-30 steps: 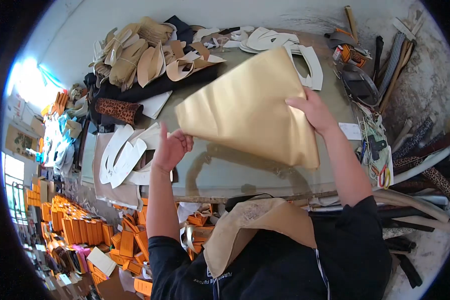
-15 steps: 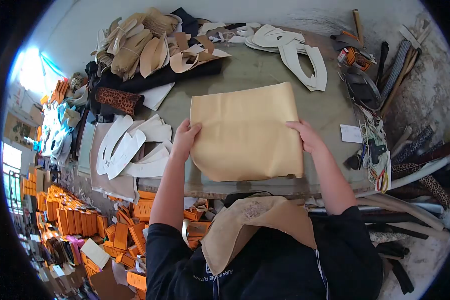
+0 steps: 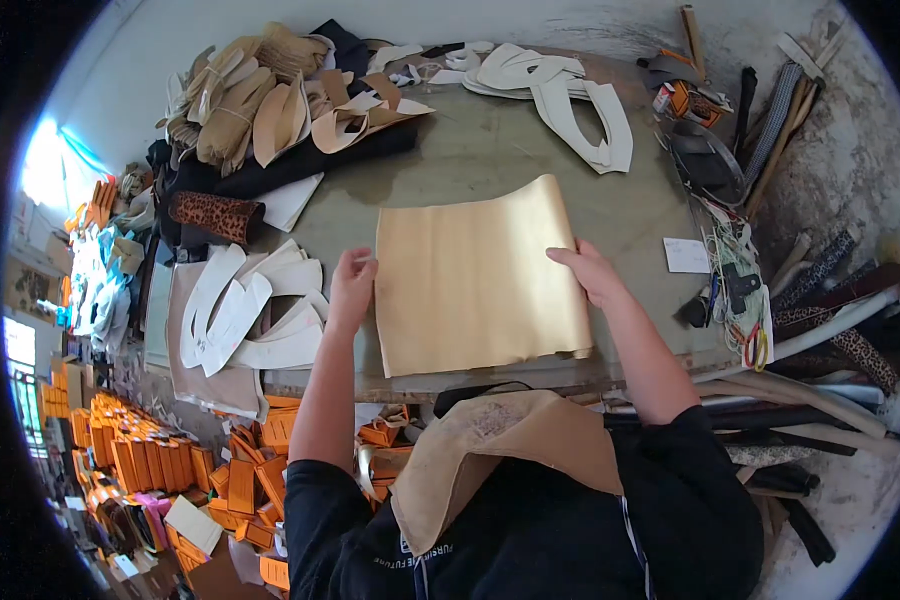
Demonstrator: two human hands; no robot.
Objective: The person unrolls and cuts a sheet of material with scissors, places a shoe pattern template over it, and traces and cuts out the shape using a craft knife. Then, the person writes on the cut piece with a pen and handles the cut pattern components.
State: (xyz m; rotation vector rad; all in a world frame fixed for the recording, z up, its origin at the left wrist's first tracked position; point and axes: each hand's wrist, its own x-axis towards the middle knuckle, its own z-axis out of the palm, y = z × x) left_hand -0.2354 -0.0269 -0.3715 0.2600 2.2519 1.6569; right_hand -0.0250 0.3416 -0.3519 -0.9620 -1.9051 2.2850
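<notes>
A gold sheet of material (image 3: 475, 280) lies over the near middle of the glass-topped table (image 3: 450, 160), its right side curled into a roll. At its right edge, my right hand (image 3: 592, 272) grips the sheet, thumb on top. My left hand (image 3: 352, 285) is beside the left edge with its fingers bent; whether the fingertips touch the sheet is hard to tell. White cut pieces (image 3: 225, 310) lie left of my left hand.
Bundled beige pieces (image 3: 240, 100) and a leopard-print roll (image 3: 215, 217) sit at the back left. White ring-shaped pieces (image 3: 585, 110) lie at the back right. Cords and scissors (image 3: 755, 345) hang by the right edge. Orange boxes (image 3: 150, 450) are piled on the floor at left.
The gold sheet was raised and tilted, then came down flatter over the table. My left hand closed on its left edge, then shifted slightly away from it. My right hand kept its grip.
</notes>
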